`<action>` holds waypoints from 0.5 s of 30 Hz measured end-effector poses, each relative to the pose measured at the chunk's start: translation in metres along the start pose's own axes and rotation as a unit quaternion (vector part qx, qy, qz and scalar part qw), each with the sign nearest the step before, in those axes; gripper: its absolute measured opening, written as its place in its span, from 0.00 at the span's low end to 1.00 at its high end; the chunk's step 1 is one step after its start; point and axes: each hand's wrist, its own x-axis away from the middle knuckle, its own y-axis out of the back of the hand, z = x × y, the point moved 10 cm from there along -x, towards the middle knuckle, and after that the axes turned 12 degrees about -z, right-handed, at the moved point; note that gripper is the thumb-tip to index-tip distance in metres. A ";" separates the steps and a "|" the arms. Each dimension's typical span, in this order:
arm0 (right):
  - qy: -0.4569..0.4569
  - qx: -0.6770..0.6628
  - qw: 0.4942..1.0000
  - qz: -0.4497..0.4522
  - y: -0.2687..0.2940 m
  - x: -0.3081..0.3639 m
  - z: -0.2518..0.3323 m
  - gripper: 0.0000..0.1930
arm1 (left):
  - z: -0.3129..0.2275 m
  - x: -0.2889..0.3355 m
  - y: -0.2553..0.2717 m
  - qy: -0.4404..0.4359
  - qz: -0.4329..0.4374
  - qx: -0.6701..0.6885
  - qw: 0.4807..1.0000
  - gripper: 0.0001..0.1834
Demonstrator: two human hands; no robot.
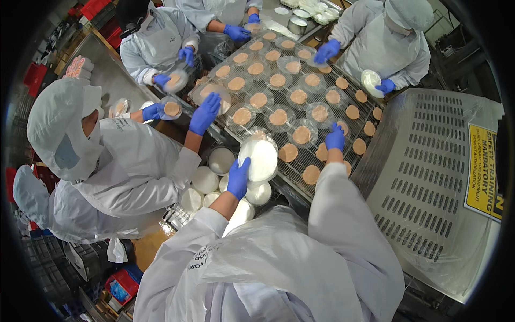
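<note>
My left hand, in a blue glove, is closed on a thick stack of round white sheets at the near edge of a wire-mesh belt. Thin flat tan discs lie in rows on the belt, many with a clear round sheet around or over them. My right hand, also blue-gloved, reaches low over the belt. Its fingers point down close together beside a partly covered tan disc. Whatever those fingertips may hold is hidden. A clear round sheet lies just left of them.
White round stacks and tubs crowd below the belt's near left edge. A slotted metal guard with a yellow sign rises on the right. Co-workers' gloved hands reach in at the left and far sides; another person stands far right.
</note>
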 end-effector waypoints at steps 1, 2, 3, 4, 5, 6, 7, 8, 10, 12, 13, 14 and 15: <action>0.041 -0.017 0.998 -0.043 0.013 -0.013 0.035 0.30 | -0.004 0.000 0.006 -0.011 -0.017 0.006 1.000 0.21; 0.081 -0.034 0.992 -0.086 0.024 -0.020 0.072 0.30 | 0.003 -0.008 0.013 -0.019 -0.008 0.015 1.000 0.22; 0.116 -0.048 0.984 -0.128 0.036 -0.021 0.101 0.31 | 0.001 -0.011 0.012 -0.011 0.001 0.012 1.000 0.22; 0.160 -0.011 0.976 -0.149 0.028 -0.012 0.116 0.29 | 0.006 -0.008 0.014 0.004 0.009 0.004 1.000 0.23; 0.202 0.027 0.964 -0.171 0.020 0.000 0.131 0.28 | 0.010 -0.005 0.015 0.020 0.019 -0.006 1.000 0.24; 0.244 0.065 0.948 -0.195 0.019 0.008 0.144 0.27 | 0.006 -0.001 0.011 0.022 0.023 0.008 0.999 0.24; 0.210 -0.039 0.962 -0.167 0.018 0.009 0.136 0.23 | 0.001 0.003 0.010 0.023 0.020 0.009 1.000 0.24; 0.172 -0.142 0.965 -0.139 0.017 0.013 0.124 0.20 | -0.004 0.007 0.008 0.025 0.018 0.009 0.999 0.24; 0.171 -0.067 0.982 -0.045 0.024 0.036 0.142 0.11 | -0.009 0.010 0.019 0.014 0.005 0.014 1.000 0.24; 0.158 -0.097 0.977 -0.102 0.063 0.068 0.127 0.09 | -0.010 0.012 0.019 0.003 0.016 0.012 1.000 0.24; 0.148 -0.110 0.974 -0.133 0.076 0.084 0.114 0.08 | -0.008 0.011 0.018 -0.004 0.026 0.004 1.000 0.24; 0.108 -0.106 0.987 -0.046 0.047 0.092 0.097 0.08 | -0.005 0.010 0.016 -0.013 0.037 -0.004 0.999 0.24; 0.120 -0.177 0.977 0.012 0.040 0.112 0.103 0.09 | -0.002 0.009 0.014 -0.023 0.046 -0.011 0.999 0.24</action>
